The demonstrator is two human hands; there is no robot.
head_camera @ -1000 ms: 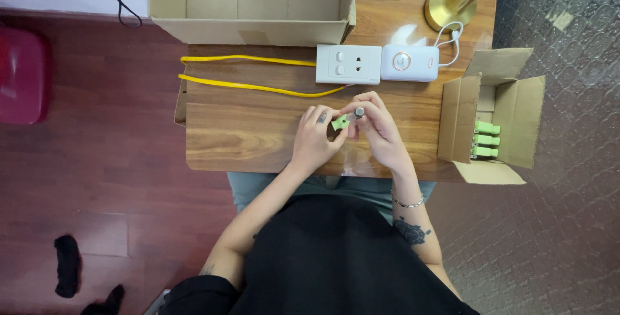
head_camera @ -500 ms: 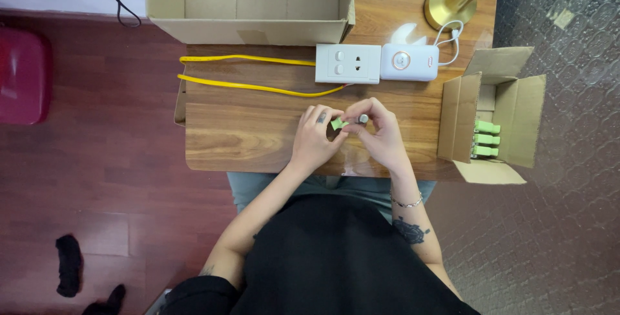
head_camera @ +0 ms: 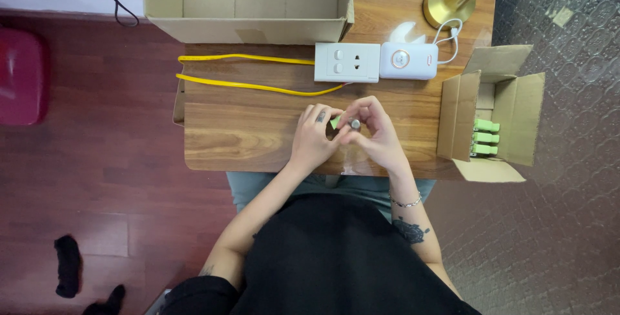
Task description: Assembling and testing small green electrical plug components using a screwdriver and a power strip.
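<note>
my left hand (head_camera: pixel 314 139) and right hand (head_camera: pixel 376 135) have drawn closer over the table (head_camera: pixel 245 127), both grips pinched shut on the small green part (head_camera: pixel 335 122), its silver tip at 3 o'clock, so fitting continues

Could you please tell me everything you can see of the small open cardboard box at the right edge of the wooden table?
The small brown cardboard box sits at the right end of the wooden table, partly overhanging its edge. It lies open, with all its flaps spread outward. Inside, a few light green plastic parts are stacked in a neat column against one wall. The cardboard looks plain and unprinted, with slightly bent flaps. Neither hand touches it; the right hand is nearest, to its left.
</note>
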